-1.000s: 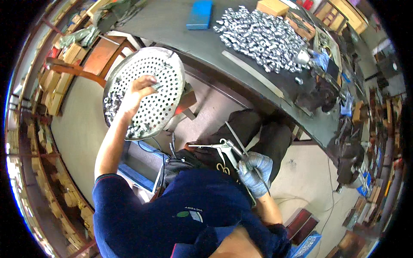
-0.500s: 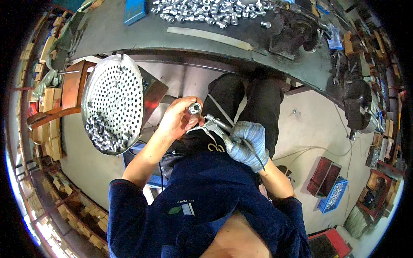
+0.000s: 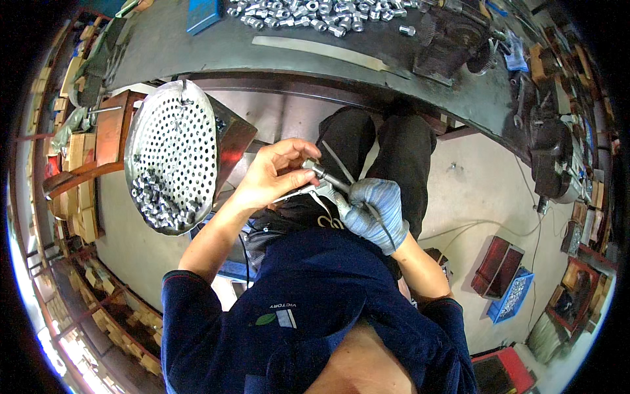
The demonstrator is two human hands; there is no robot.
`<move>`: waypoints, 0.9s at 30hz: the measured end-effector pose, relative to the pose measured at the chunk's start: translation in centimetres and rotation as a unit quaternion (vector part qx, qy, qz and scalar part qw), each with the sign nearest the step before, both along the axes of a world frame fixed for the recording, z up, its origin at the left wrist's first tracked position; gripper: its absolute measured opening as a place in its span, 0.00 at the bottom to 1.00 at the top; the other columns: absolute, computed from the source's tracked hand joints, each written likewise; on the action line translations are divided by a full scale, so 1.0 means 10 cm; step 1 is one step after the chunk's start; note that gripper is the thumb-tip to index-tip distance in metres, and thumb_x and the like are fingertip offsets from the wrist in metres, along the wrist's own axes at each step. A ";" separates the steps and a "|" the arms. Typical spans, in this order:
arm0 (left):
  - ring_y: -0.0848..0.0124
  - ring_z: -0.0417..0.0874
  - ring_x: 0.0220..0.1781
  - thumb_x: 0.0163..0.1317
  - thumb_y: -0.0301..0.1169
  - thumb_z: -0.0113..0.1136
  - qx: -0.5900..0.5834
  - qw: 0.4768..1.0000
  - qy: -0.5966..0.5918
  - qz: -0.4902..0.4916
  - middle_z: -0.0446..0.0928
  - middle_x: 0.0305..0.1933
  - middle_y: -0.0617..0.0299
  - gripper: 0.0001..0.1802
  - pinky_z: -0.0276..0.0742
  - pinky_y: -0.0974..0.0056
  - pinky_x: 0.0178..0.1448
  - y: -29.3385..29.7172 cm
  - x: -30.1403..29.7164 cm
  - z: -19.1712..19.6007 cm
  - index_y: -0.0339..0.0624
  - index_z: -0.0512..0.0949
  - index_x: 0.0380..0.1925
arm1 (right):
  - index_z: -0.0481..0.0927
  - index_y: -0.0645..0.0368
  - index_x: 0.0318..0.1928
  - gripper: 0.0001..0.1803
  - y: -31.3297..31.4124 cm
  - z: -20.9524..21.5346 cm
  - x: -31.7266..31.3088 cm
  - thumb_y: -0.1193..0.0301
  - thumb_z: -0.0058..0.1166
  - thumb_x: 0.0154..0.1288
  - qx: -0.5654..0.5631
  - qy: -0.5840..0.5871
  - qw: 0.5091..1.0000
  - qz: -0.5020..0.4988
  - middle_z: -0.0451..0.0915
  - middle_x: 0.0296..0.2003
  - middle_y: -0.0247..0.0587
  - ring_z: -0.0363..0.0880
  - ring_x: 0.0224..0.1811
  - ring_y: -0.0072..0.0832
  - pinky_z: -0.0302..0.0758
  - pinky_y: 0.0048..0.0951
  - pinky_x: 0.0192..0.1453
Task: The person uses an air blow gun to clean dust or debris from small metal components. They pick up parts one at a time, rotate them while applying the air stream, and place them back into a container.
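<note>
My bare left hand [image 3: 279, 172] pinches a small shiny metal fitting [image 3: 309, 164] between thumb and fingers, in front of my lap. Against it rests the tip of a cylindrical metal rod tool [image 3: 333, 180], which looks like a plug gauge. My right hand [image 3: 379, 209], in a blue-grey knit glove, is closed round that tool. Also in the right hand is a caliper-like metal tool [image 3: 325, 191] with thin pointed jaws; a thin dark strip sticks out below the glove. The fingers hide how far the rod tip goes into the fitting.
A perforated metal tray [image 3: 174, 125] at left holds several fittings [image 3: 161, 202]. On the dark bench [image 3: 197, 56] lie a heap of fittings [image 3: 321, 14], a flat metal strip [image 3: 315, 52] and a dark geared device [image 3: 453, 43]. A blue bin [image 3: 510, 297] stands on the floor at right.
My left hand has turned and moved slightly right, bringing the fitting against the rod tool's tip. Before, the fitting was apart from it with its open end showing.
</note>
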State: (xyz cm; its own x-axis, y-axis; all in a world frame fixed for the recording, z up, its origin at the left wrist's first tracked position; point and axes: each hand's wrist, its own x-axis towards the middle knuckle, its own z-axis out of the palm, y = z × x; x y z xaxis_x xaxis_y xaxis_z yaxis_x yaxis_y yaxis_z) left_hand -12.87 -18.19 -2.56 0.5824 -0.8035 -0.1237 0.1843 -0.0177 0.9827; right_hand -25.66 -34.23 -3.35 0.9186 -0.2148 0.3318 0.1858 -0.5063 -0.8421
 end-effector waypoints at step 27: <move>0.63 0.72 0.18 0.39 0.27 0.63 0.160 0.894 -0.415 0.057 0.71 0.19 0.57 0.14 0.67 0.61 0.24 -0.01 0.09 -0.15 0.42 0.78 0.30 | 0.68 0.53 0.11 0.17 0.22 0.18 0.18 0.69 0.64 0.45 -0.071 -0.050 0.993 0.077 0.69 0.11 0.41 0.73 0.14 0.39 0.70 0.34 0.21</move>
